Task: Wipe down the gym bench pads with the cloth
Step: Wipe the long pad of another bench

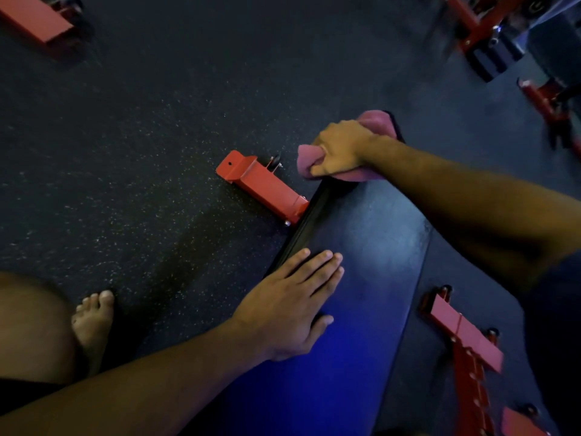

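A dark padded gym bench pad (pixel 371 247) runs from the lower middle toward the upper right of the head view. At its far end my right hand (pixel 338 149) grips a bunched pink cloth (pixel 309 157) and holds it against the pad's end. My left hand (pixel 292 302) lies flat on the pad near its left edge, fingers straight and together, thumb spread out on the pad surface.
A red steel foot of the bench frame (pixel 261 185) sticks out to the left on the speckled rubber floor (pixel 125 152). Another red frame foot (pixel 465 335) lies at the right. My bare foot (pixel 94 319) stands at the left. More red equipment (pixel 481 29) stands at the back right.
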A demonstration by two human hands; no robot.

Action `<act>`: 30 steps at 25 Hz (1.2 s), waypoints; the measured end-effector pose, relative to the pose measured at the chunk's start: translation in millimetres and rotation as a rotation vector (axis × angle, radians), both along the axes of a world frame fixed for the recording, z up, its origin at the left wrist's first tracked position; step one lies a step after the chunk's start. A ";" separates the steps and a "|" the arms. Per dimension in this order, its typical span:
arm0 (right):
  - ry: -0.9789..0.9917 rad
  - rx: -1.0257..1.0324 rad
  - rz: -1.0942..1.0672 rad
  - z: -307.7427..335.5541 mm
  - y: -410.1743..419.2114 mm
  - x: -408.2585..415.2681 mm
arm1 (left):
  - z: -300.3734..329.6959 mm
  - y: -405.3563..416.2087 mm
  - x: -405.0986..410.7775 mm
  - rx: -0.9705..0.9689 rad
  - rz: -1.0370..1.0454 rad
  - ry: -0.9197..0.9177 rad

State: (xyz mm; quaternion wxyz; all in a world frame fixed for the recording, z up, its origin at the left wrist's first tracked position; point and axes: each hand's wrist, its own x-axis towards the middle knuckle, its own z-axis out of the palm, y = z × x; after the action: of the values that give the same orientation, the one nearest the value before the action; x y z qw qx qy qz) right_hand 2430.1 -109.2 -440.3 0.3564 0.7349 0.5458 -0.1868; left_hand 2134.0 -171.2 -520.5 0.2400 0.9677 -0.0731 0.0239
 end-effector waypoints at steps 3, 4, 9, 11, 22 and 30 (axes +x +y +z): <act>0.206 0.007 0.110 -17.5 -12.7 -67.5 | 0.2 0.9 3.0 -0.013 -0.025 0.013; 0.280 0.022 0.115 -17.4 -18.4 -83.1 | 0.2 1.9 4.8 -0.014 -0.031 0.003; 0.255 0.317 0.055 3.2 -34.5 -36.4 | 9.0 6.5 24.4 0.017 0.037 -0.060; 0.130 0.523 0.029 17.0 -45.4 5.2 | 14.8 12.2 52.0 0.018 0.141 -0.043; 0.205 0.669 -0.671 -10.7 -66.4 112.8 | 3.7 16.1 115.6 0.126 0.153 0.038; 0.238 0.825 -1.203 -27.0 -241.5 152.1 | 2.2 19.4 115.8 0.143 0.138 0.067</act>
State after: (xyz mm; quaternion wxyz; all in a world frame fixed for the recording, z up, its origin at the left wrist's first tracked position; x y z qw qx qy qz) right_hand 2582.2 -350.7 -467.3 -0.1744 0.9562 0.1096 -0.2079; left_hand 2249.8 -151.8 -518.2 0.1703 0.9854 0.0004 0.0025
